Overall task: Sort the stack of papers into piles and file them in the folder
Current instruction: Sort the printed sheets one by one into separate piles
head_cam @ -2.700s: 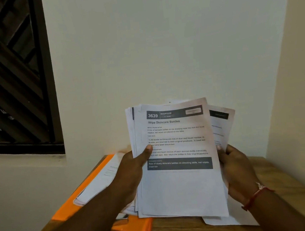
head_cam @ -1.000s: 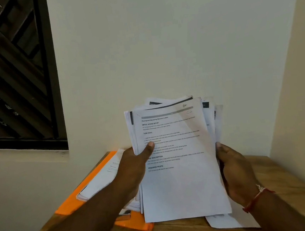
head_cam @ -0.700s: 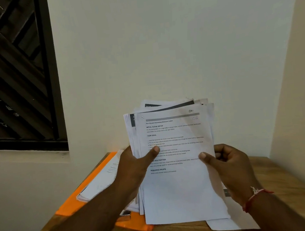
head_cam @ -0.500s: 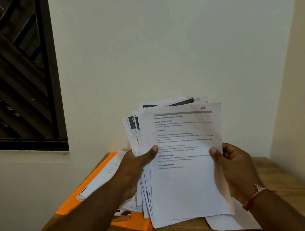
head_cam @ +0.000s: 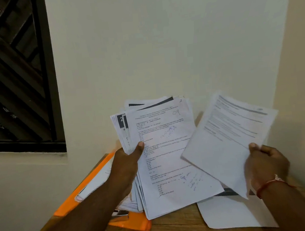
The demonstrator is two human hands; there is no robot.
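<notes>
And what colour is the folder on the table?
Orange. The folder lies open under papers, seen in the head view.

The stack of papers [head_cam: 169,150], white printed sheets fanned unevenly, stands nearly upright above the table [head_cam: 176,229]. The left hand [head_cam: 126,161] grips its left edge. Its top page carries typed questions and pen notes. The right hand [head_cam: 264,164] pinches a tilted single sheet [head_cam: 223,136] just right of the stack. The orange folder [head_cam: 69,205] lies along the table's left edge under more papers [head_cam: 96,182]. A flat white pile [head_cam: 230,217] lies toward the right edge.
</notes>
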